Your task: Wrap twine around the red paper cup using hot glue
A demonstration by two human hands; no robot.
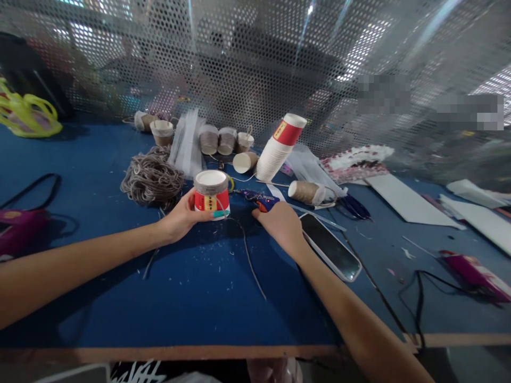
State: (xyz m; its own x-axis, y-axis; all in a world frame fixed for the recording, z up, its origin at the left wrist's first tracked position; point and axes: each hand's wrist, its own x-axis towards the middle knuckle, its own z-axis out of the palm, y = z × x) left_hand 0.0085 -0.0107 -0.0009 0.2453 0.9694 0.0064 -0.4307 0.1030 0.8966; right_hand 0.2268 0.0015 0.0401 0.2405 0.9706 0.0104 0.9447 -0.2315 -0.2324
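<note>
My left hand (181, 215) is wrapped round a red and white paper cup (211, 201), its thumb across the front. The cup's round white end faces up, with grey cord wound in a band just below it. A loose tail of the cord (248, 250) trails over the table toward me. To the right, my right hand (284, 226) is closed on a blue and orange glue gun (259, 199), whose front end points left toward the cup. The palm hides part of the glue gun. Behind the left hand lies a tangled heap of grey-brown cord (151, 178).
A leaning stack of paper cups (275, 154) stands behind, among several cord-wrapped cups (227, 141). A phone (331, 247) lies beside my right forearm, near blue-handled scissors (354, 206). White boards (413, 202) are at right, a yellow basket-like object (32, 114) far left. Perforated metal mesh (247, 64) backs the table.
</note>
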